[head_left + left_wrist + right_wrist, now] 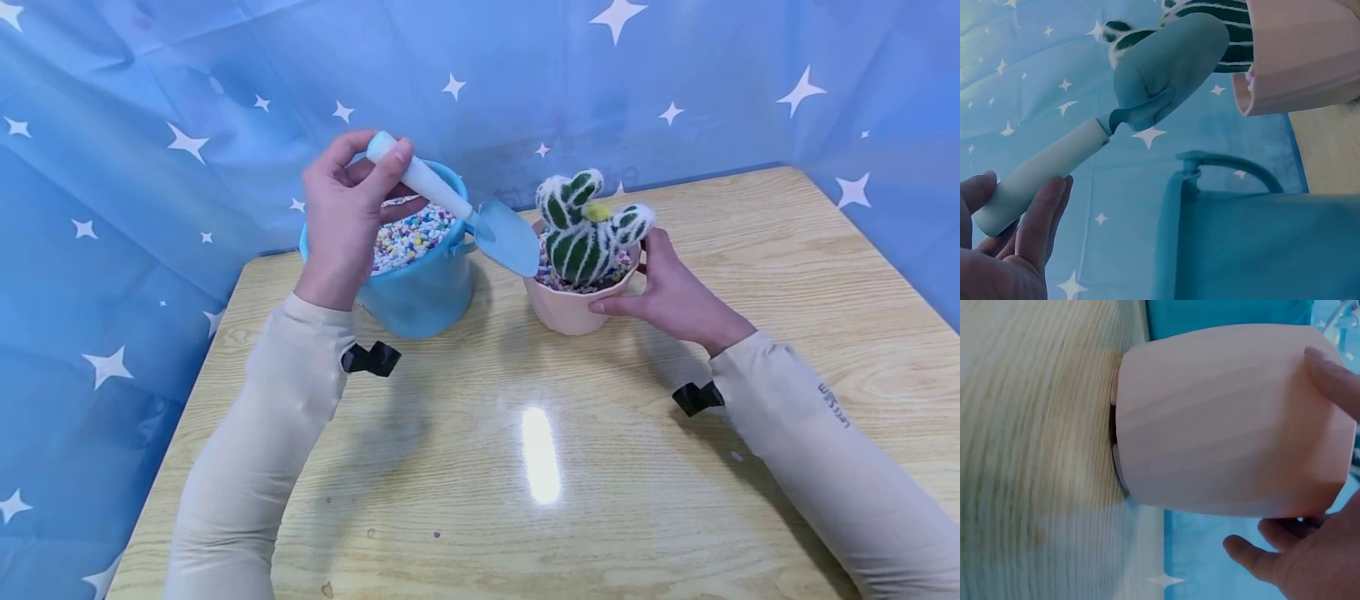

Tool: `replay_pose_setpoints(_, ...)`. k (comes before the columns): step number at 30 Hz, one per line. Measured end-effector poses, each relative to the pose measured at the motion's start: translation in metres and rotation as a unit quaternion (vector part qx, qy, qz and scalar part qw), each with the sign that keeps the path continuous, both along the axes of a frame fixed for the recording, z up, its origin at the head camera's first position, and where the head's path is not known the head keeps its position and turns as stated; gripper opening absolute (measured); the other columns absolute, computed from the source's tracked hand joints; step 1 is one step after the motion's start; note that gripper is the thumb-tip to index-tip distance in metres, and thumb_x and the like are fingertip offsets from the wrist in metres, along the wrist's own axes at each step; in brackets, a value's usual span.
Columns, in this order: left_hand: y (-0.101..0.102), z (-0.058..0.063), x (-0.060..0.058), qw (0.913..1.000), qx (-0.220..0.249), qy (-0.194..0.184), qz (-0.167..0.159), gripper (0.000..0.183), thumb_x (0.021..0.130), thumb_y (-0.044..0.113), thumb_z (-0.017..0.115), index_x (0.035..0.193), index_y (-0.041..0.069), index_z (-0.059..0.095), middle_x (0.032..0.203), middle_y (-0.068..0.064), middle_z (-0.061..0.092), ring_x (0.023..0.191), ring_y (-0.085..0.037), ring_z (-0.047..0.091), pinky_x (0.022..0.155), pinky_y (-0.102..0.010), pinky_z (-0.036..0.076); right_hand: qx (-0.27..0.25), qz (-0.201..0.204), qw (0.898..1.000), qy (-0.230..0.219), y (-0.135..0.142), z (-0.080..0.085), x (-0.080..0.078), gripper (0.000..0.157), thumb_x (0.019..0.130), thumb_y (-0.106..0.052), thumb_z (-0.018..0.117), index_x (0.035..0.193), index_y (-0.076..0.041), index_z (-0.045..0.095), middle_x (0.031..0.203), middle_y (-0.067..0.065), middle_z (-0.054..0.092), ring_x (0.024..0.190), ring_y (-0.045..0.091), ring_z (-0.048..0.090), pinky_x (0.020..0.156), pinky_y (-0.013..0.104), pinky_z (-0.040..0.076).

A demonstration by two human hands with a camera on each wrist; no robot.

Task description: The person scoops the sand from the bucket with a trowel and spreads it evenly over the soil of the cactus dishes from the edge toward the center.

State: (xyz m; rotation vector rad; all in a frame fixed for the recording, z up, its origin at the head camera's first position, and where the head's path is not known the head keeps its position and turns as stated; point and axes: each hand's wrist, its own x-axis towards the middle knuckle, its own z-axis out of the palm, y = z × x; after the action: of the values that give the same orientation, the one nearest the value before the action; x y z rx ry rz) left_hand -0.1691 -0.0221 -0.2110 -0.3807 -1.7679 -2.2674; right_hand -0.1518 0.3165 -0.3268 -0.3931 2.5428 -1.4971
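Note:
A small trowel (442, 193) with a white handle and light blue blade is gripped by its handle in my left hand (347, 200). The blade slants down to the right, its tip over the left rim of a pink flowerpot (567, 310). In the left wrist view the trowel blade (1172, 62) stands in front of the cactus. Thumb and fingers of my right hand (667, 287) hold the pot's right side near the rim. Inside the pot stands a green cactus (581, 250) with white fuzzy ridges, amid colored pebbles. The right wrist view shows the pot's wall (1229, 425) and the right thumb on it.
Left of the pot stands a blue bucket (420, 300) filled with multicolored pebbles (420, 237), partly behind my left hand. Both stand on a wooden table (480, 467). A blue curtain with white stars (510, 75) hangs behind the table.

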Motion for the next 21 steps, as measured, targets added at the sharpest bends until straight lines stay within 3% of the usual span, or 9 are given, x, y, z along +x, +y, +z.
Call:
replay_pose_setpoints(5, -0.021, 0.007, 0.002, 0.9974, 0.06, 0.019, 0.036, 0.018, 0.091, 0.008, 0.072, 0.103, -0.004, 0.065, 0.094, -0.025, 0.068, 0.08, -0.032, 0.072, 0.074, -0.045, 0.061, -0.021, 0.023, 0.999, 0.014, 0.002, 0.001, -0.004, 0.104, 0.08, -0.015, 0.085, 0.153, -0.016, 0.011, 0.155, 0.01, 0.011, 0.144, 0.029, 0.013, 0.115, 0.058, 0.024)
replay_pose_setpoints(9, -0.048, 0.012, 0.004, 0.9897, 0.118, 0.036, 0.073, 0.019, 0.091, 0.006, 0.071, 0.102, -0.007, 0.063, 0.096, -0.029, 0.067, 0.082, -0.035, 0.071, 0.076, -0.046, 0.06, -0.011, 0.021, 1.0, 0.007, 0.003, 0.003, -0.003, 0.104, 0.08, -0.019, 0.085, 0.153, -0.017, 0.011, 0.153, 0.012, 0.012, 0.143, 0.032, 0.015, 0.114, 0.059, 0.026)
replay_pose_setpoints(12, -0.07, 0.017, 0.005, 0.9846, 0.128, 0.044, 0.111, 0.022, 0.09, 0.006, 0.072, 0.103, -0.007, 0.062, 0.098, -0.03, 0.066, 0.083, -0.036, 0.071, 0.077, -0.046, 0.059, -0.008, 0.028, 1.0, 0.005, 0.004, 0.005, -0.004, 0.104, 0.081, -0.022, 0.085, 0.153, -0.018, 0.01, 0.153, 0.012, 0.011, 0.144, 0.032, 0.014, 0.114, 0.059, 0.026)
replay_pose_setpoints(16, -0.093, 0.02, 0.004, 0.9806, 0.092, 0.057, 0.163, 0.023, 0.087, 0.006, 0.076, 0.103, -0.005, 0.064, 0.097, -0.028, 0.066, 0.08, -0.035, 0.071, 0.073, -0.042, 0.062, -0.02, 0.045, 0.999, 0.0, 0.005, 0.006, -0.007, 0.099, 0.082, -0.023, 0.084, 0.152, -0.022, 0.014, 0.156, 0.006, 0.013, 0.145, 0.026, 0.011, 0.116, 0.058, 0.023)
replay_pose_setpoints(21, -0.104, 0.019, 0.002, 0.9688, -0.032, 0.075, 0.234, 0.019, 0.087, 0.007, 0.076, 0.101, 0.0, 0.067, 0.094, -0.02, 0.067, 0.083, -0.028, 0.068, 0.071, -0.03, 0.062, -0.02, 0.03, 0.999, -0.027, 0.007, 0.007, -0.006, 0.097, 0.082, -0.027, 0.084, 0.15, -0.022, 0.015, 0.157, 0.007, 0.013, 0.145, 0.033, 0.015, 0.112, 0.062, 0.028)
